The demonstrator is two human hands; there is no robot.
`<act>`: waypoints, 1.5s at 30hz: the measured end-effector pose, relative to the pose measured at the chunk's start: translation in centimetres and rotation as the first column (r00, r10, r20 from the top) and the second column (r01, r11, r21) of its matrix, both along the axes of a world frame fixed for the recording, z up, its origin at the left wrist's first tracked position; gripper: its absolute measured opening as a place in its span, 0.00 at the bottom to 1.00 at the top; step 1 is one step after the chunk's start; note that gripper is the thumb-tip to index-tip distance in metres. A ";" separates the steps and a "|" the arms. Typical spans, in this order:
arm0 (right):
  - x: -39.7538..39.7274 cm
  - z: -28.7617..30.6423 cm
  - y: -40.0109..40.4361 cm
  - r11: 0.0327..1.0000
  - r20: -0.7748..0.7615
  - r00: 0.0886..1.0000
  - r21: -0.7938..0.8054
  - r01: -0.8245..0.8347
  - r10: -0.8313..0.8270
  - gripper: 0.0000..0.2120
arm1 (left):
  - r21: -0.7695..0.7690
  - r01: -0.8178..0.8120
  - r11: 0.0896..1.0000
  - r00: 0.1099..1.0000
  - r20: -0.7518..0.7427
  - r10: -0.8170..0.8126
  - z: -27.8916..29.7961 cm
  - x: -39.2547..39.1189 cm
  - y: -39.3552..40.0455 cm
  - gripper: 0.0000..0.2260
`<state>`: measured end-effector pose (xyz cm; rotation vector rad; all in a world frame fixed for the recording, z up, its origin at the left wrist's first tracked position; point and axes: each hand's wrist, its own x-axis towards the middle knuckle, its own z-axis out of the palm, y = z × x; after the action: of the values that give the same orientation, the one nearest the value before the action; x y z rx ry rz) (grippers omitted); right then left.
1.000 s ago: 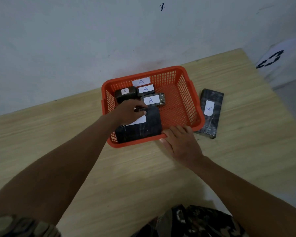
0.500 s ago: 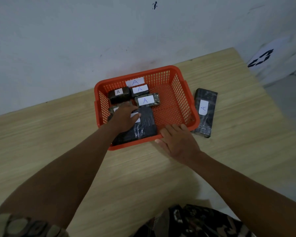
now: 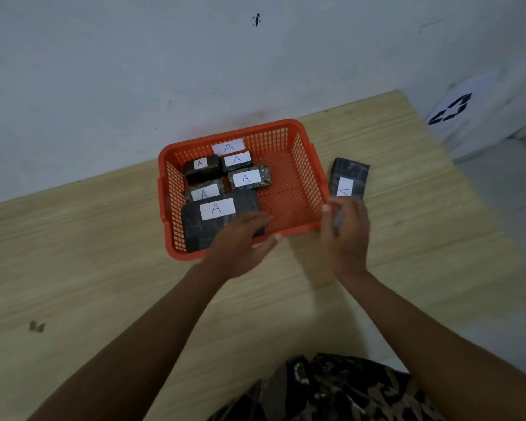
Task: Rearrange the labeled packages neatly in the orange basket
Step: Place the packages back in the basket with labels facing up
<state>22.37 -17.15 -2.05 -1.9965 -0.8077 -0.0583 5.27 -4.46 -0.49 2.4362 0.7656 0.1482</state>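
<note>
The orange basket [image 3: 307, 165] stands on the wooden table against the wall. Its left half holds several dark wrapped packages with white "A" labels: a large flat one [image 3: 207, 217] at the front and smaller ones [image 3: 248, 177] behind it. Another long dark package [image 3: 349, 177] with an "A" label lies on the table just right of the basket. My left hand [image 3: 240, 244] hovers open over the basket's front rim, fingers spread, partly covering the large package. My right hand [image 3: 345, 235] curls around the near end of the outside package.
The wooden table [image 3: 104, 268] stretches left and toward me; its right edge is close behind the outside package. A white wall rises just behind the basket. A white sheet with a black symbol [image 3: 450, 109] sits at the far right, off the table.
My left hand has pulled back out of the basket, uncovering the large package's label. My right hand has left the front rim and moved right onto the outside package.
</note>
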 end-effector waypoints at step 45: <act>2.4 4.3 4.1 0.993 -0.455 0.884 0.093 -0.075 0.109 0.22 | 0.184 -0.195 0.963 0.971 -0.099 0.216 -1.3 1.7 -2.4 0.11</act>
<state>24.72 -13.06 2.28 -1.7949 -0.5783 0.4227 6.93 -6.83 -1.75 2.5408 1.1017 0.1573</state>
